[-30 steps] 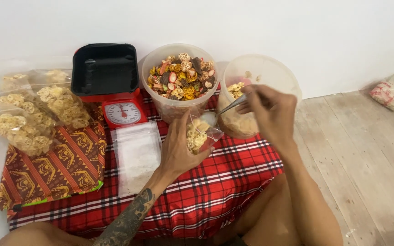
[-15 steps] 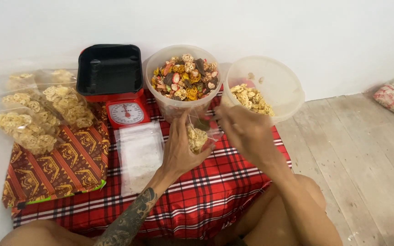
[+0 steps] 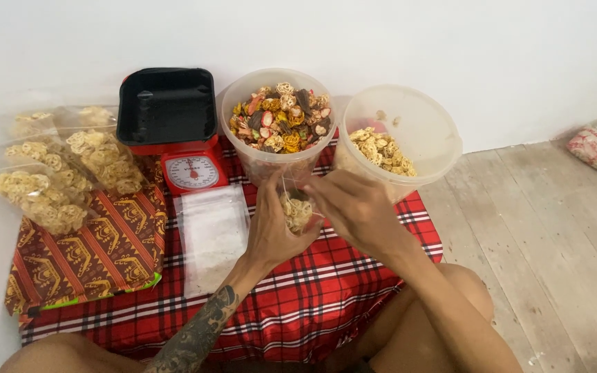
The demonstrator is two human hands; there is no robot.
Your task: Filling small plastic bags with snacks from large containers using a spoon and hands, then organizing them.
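Right hand (image 3: 357,207) now at bag (image 3: 296,211)

The tattooed left forearm was raised, its hand (image 3: 271,231) cupped in a closed grip; the right hand (image 3: 357,211) was curled just beside it.

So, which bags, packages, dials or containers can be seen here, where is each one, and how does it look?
Small clear bag: held between both hands, part filled with pale snacks.
Filled clear bags: far left, piled, yellow ring snacks.
Empty clear bags: flat stack on the red checked cloth.
Scale: red, round white dial, black tray.
Two clear tubs: middle tub mixed colours, right tub pale snacks.
Patterned package: red and gold, left.
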